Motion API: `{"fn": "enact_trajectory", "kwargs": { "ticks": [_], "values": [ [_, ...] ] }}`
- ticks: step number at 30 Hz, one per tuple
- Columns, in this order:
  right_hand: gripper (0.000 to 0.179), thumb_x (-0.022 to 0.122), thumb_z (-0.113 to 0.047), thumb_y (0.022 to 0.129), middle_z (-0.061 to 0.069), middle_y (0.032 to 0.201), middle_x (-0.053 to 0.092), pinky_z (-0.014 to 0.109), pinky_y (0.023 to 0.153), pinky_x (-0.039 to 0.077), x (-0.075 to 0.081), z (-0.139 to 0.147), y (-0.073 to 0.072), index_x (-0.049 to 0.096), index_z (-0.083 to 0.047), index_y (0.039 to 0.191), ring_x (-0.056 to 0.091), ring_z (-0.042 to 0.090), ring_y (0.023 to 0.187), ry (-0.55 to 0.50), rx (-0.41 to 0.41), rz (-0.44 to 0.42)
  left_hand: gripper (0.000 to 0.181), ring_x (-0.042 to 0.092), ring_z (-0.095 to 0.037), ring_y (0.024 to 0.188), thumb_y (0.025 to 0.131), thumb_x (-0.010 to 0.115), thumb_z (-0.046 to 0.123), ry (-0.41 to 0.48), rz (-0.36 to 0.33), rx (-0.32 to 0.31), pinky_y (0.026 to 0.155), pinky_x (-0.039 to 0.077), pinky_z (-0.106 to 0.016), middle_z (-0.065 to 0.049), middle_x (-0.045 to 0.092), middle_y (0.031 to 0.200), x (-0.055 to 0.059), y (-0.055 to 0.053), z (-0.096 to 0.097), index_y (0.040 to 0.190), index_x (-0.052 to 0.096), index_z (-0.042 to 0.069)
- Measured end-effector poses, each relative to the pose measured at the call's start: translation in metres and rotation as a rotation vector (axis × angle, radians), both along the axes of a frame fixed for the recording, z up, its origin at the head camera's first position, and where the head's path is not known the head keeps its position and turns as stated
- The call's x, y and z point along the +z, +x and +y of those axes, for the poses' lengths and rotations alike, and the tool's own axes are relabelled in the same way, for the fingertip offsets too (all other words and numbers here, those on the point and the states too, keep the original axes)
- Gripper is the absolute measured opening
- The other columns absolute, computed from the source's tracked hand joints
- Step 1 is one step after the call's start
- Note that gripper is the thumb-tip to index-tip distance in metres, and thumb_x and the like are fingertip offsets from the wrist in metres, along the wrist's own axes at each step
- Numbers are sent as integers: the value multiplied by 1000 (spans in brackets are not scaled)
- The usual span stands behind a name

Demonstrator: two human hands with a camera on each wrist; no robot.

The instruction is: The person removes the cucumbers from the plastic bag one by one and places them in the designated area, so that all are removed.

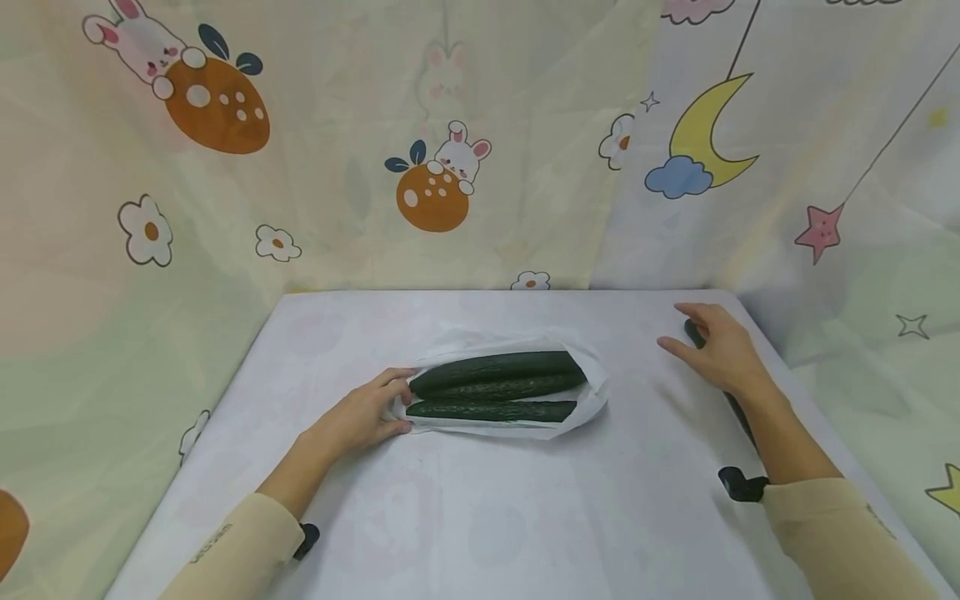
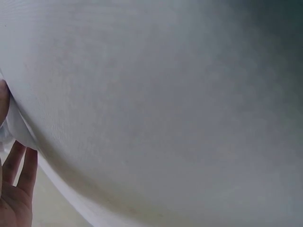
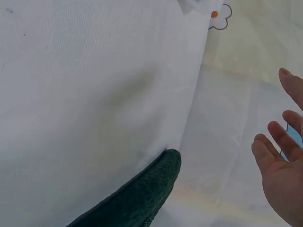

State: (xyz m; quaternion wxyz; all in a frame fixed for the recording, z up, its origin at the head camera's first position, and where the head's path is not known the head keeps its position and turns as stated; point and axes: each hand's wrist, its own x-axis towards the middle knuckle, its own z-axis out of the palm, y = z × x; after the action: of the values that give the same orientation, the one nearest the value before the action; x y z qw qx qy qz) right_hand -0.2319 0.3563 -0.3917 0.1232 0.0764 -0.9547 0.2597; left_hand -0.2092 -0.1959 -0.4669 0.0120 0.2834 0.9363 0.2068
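In the head view a white bag [image 1: 597, 398] lies mid-table, its top side open on dark green cucumbers [image 1: 495, 377] lying lengthwise. My left hand [image 1: 366, 414] holds the bag's left end, fingers over the far side and thumb at the near side. Thin white material [image 2: 18, 127] shows between thumb and fingers in the left wrist view. At the right, my right hand [image 1: 722, 348] hovers with thumb and fingers spread over a single cucumber [image 1: 741, 417], partly hidden by hand and forearm. The right wrist view shows that cucumber's rounded end [image 3: 156, 182] apart from the fingers.
A white cloth covers the table [image 1: 480, 508]. Printed curtains [image 1: 337, 167] with rabbits, flowers and a moon hang behind and along both sides. A dark wrist device [image 1: 742, 483] sits at the right sleeve cuff.
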Motion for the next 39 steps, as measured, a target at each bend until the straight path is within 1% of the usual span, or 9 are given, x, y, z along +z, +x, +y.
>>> {"fn": "enact_trajectory", "kwargs": {
  "ticks": [6, 13, 15, 19, 23, 28, 33, 39],
  "values": [
    [70, 77, -28, 94, 31, 145, 47, 62, 105, 42, 3, -2, 0, 47, 5, 146, 44, 49, 134, -21, 8, 11, 31, 64, -25, 118, 89, 83, 30, 8, -1, -8, 89, 51, -41, 1, 42, 159, 1, -1, 0, 107, 59, 25],
    [62, 77, -26, 94, 29, 141, 52, 61, 102, 44, 5, -8, 3, 52, 3, 143, 50, 49, 129, -60, 12, 80, 30, 64, -24, 118, 88, 83, 30, -1, -7, 2, 88, 51, -41, 1, 42, 159, 0, -1, 1, 105, 59, 26],
    [60, 78, -23, 93, 29, 140, 53, 62, 101, 45, 5, -10, 2, 54, 3, 142, 51, 50, 128, -73, 12, 102, 30, 64, -23, 117, 88, 83, 30, -4, -6, 1, 88, 51, -41, 1, 42, 159, 0, -1, 1, 105, 59, 27],
    [59, 79, -21, 92, 29, 140, 54, 63, 101, 45, 6, -17, 2, 55, 3, 140, 52, 51, 127, -75, 24, 126, 30, 64, -24, 117, 88, 84, 29, 1, 2, -5, 88, 51, -41, 1, 42, 159, 0, -1, 1, 105, 59, 26],
    [59, 80, -21, 91, 28, 138, 55, 63, 102, 45, 6, -24, 2, 56, 2, 140, 53, 48, 125, -80, 46, 127, 30, 64, -24, 117, 88, 83, 29, 1, 6, -5, 88, 51, -41, 0, 42, 159, 0, -2, 1, 105, 59, 26],
    [58, 81, -21, 90, 27, 137, 56, 61, 103, 45, 2, -33, 3, 57, 1, 139, 53, 46, 126, -74, 85, 116, 30, 64, -26, 118, 88, 83, 29, 2, 9, -4, 88, 52, -43, -1, 43, 159, 1, -1, 1, 105, 59, 26],
    [58, 81, -21, 90, 26, 137, 57, 61, 103, 45, -2, -41, 3, 59, 0, 139, 52, 44, 127, -64, 99, 124, 30, 64, -26, 119, 88, 83, 30, 5, 7, -4, 90, 52, -43, -1, 43, 159, 1, 0, 0, 105, 59, 25],
    [58, 81, -23, 91, 24, 138, 57, 60, 105, 45, 0, -51, 2, 58, -2, 140, 53, 43, 129, -81, 110, 115, 30, 64, -26, 119, 89, 83, 31, 7, 0, -6, 90, 52, -43, -1, 42, 159, 1, 1, 0, 106, 59, 26]
  ]
}}
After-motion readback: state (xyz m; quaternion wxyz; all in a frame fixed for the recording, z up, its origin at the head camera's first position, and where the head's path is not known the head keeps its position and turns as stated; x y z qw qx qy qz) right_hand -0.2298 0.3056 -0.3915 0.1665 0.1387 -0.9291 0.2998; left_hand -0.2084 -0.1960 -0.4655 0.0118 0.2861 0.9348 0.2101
